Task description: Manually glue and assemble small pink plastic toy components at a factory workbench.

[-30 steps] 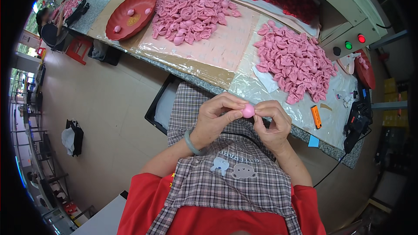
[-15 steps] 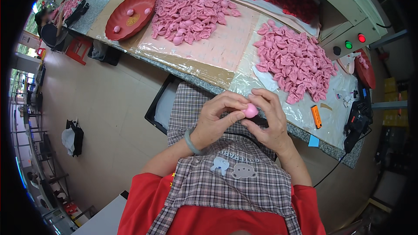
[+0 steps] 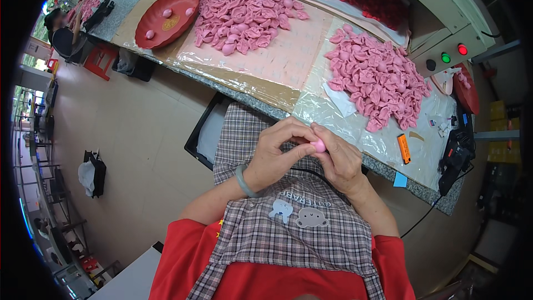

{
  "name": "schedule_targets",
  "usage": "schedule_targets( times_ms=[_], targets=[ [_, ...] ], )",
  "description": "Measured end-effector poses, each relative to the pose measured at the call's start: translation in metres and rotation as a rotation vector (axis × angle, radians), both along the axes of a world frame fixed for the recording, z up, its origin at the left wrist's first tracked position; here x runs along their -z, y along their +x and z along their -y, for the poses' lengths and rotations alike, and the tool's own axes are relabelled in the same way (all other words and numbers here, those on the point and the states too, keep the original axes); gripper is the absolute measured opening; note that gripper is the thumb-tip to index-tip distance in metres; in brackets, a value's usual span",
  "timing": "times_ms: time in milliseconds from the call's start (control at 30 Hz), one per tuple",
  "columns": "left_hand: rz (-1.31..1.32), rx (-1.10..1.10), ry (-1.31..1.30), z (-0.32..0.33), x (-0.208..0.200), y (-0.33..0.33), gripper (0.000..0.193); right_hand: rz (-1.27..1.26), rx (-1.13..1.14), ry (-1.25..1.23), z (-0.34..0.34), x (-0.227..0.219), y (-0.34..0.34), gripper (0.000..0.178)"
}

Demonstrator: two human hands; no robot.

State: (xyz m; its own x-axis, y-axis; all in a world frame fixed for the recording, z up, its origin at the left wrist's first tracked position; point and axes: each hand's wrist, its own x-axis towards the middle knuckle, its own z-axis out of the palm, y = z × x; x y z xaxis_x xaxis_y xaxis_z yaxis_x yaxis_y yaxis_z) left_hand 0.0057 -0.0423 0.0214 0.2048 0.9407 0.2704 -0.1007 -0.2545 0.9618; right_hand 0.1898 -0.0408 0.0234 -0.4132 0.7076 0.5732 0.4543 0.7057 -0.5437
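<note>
A small smooth pink ball-like piece sits between my two hands, just off the table's front edge and above my checked apron. My left hand, with a pale bangle on its wrist, pinches the piece between thumb and fingertips. From the other side, my right hand closes its fingers and thumb on the same piece, covering part of it. Beyond my hands lies a heap of pink, ruffled petal-like pieces. A second such heap, with rounded pink pieces among it, is farther left.
A red scalloped dish holding a few pink balls stands at the far left. An orange cutter-like tool and a black device with a cable lie at the right. Behind is a cabinet with red pieces inside.
My right hand's fingers have closed in around the pink piece, and less of it shows. My left hand has hardly moved.
</note>
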Motion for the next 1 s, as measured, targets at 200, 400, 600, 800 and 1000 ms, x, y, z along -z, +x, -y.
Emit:
schedule_targets(
  times_ms=[200, 400, 600, 800, 1000],
  targets=[
    [-0.011, 0.068, -0.024, 0.0, 0.001, -0.003, 0.017, -0.002, 0.011, -0.002, 0.002, 0.003, 0.0, 0.049],
    [-0.001, 0.016, -0.02, -0.001, 0.001, 0.0, 0.014, -0.005, 0.014, -0.007, 0.001, 0.005, 0.001, 0.049],
    [-0.011, 0.075, -0.041, -0.002, 0.002, -0.002, 0.014, -0.009, 0.02, -0.018, 0.002, 0.005, 0.001, 0.049],
    [-0.043, 0.054, -0.07, -0.004, -0.003, -0.002, 0.014, -0.007, 0.01, -0.076, -0.003, -0.001, 0.002, 0.047],
    [-0.282, -0.047, 0.165, -0.007, -0.013, -0.003, 0.019, 0.058, 0.065, -0.111, -0.004, -0.01, 0.004, 0.046]
  ],
)
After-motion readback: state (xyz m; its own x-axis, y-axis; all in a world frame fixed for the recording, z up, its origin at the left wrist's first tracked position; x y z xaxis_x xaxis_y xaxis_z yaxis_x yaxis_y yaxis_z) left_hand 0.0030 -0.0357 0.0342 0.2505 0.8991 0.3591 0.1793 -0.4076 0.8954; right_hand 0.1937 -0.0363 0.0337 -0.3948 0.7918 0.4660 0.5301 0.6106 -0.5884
